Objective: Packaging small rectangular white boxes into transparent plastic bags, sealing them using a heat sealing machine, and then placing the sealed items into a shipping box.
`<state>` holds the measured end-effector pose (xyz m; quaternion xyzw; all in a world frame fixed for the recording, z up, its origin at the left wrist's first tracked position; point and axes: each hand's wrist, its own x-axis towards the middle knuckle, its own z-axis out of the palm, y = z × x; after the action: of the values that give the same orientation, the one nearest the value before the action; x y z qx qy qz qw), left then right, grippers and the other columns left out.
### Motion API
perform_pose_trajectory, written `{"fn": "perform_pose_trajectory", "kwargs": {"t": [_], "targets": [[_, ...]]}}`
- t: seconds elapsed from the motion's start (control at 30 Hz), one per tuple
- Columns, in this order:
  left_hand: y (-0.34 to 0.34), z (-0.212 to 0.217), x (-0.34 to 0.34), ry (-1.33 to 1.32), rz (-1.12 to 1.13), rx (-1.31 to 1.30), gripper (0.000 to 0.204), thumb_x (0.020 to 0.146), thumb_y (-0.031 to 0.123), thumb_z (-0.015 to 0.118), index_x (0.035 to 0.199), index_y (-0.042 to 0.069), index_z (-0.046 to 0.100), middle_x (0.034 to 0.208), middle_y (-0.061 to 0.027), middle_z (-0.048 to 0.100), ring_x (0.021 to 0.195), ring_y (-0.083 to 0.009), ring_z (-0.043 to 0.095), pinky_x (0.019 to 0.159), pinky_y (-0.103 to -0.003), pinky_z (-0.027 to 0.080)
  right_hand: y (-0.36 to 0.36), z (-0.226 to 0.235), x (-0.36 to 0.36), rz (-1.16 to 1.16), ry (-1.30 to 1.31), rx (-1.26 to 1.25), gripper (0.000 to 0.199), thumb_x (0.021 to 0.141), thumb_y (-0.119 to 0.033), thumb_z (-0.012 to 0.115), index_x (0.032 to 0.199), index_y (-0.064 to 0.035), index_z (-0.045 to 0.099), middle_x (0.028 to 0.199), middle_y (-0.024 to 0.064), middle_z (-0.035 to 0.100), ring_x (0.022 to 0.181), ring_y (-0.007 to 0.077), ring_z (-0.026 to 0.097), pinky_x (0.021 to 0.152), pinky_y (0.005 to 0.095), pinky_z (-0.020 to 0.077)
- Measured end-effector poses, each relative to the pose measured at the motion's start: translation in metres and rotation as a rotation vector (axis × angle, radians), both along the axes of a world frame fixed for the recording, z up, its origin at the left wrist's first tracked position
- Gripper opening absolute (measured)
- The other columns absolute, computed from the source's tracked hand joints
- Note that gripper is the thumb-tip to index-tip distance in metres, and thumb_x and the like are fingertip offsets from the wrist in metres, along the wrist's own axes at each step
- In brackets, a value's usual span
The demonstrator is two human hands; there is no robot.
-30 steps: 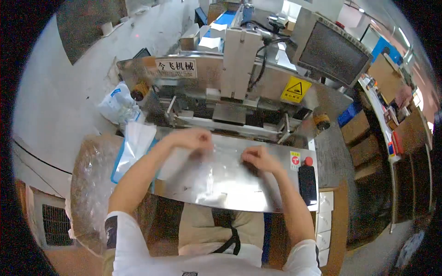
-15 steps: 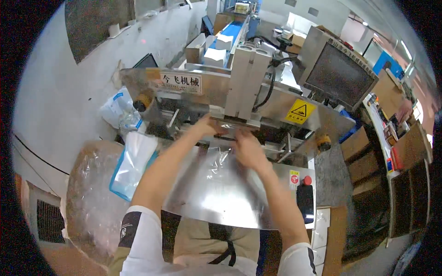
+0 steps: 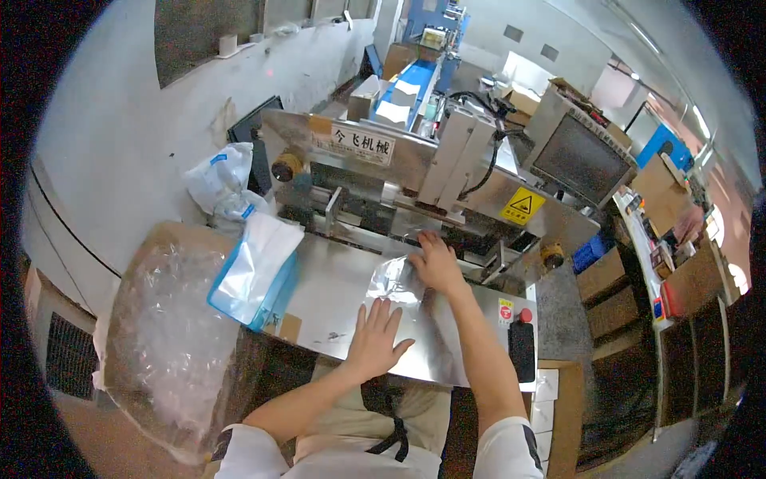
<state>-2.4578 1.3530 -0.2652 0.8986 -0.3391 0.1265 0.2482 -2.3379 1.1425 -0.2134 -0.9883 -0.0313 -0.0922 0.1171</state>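
A clear, shiny plastic bag (image 3: 396, 279) lies on the steel tabletop (image 3: 335, 291) of a machine. My left hand (image 3: 377, 339) is spread flat, its fingertips touching the bag's near end. Farther off, my right hand (image 3: 437, 262) rests along the bag's right side with its fingers stretched toward the machine's slot. Neither hand grips anything. Over the slot stands an upright metal press column (image 3: 459, 156); the bag's far end under it is hard to make out.
On the left are a stack of clear bags in blue wrapping (image 3: 254, 275) and a big box lined with plastic (image 3: 171, 343). A red button (image 3: 525, 315) and a black phone-like slab (image 3: 522, 351) sit at the table's right. A monitor (image 3: 581, 152) and a blue conveyor (image 3: 413, 80) stand beyond.
My left hand has drawn back from the slot to the bag's near end and opened flat. My right hand stays near the slot, its fingers now stretched. The view has shifted.
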Motion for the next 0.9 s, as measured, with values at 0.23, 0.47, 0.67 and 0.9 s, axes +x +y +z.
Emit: {"fn": "perform_pose_trajectory", "kwargs": {"t": [0.23,0.47,0.67,0.9], "targets": [[-0.002,0.000,-0.006,-0.002,0.006,-0.002,0.065,0.093,0.046,0.057,0.134,-0.004,0.048,0.140,-0.0296,0.044,0.135,-0.0454,0.036,0.112,-0.062,0.023,-0.008,-0.007,0.000,0.007,-0.055,-0.002,0.058,0.093,-0.034,0.058,0.140,-0.0031,0.045,0.144,0.0198,0.046,0.134,0.0382,0.042,0.107,0.0588,0.0349],[-0.002,-0.002,-0.006,0.007,0.003,-0.006,0.064,0.093,0.044,0.057,0.134,-0.004,0.047,0.139,-0.0291,0.044,0.134,-0.0459,0.036,0.111,-0.063,0.023,-0.010,0.005,0.004,-0.029,-0.125,-0.031,0.050,0.096,-0.034,0.052,0.134,-0.0026,0.049,0.131,0.0228,0.056,0.123,0.0413,0.051,0.100,0.0585,0.0389],[0.001,0.005,-0.003,0.065,0.102,-0.168,0.076,0.090,0.041,0.063,0.142,-0.007,0.034,0.146,-0.0314,0.034,0.139,-0.0490,0.027,0.114,-0.062,0.019,-0.013,0.015,0.010,-0.034,-0.152,-0.027,0.041,0.096,-0.033,0.052,0.123,-0.0027,0.056,0.114,0.0232,0.064,0.111,0.0408,0.058,0.095,0.0555,0.0427],[0.010,0.000,-0.001,0.054,0.197,-0.385,0.085,0.090,0.031,0.064,0.146,-0.014,0.017,0.148,-0.0352,0.026,0.140,-0.0518,0.022,0.116,-0.059,0.015,-0.012,0.028,0.017,-0.025,-0.134,0.028,0.035,0.096,-0.031,0.053,0.114,-0.0013,0.058,0.105,0.0259,0.066,0.105,0.0434,0.060,0.095,0.0528,0.0433]]}}
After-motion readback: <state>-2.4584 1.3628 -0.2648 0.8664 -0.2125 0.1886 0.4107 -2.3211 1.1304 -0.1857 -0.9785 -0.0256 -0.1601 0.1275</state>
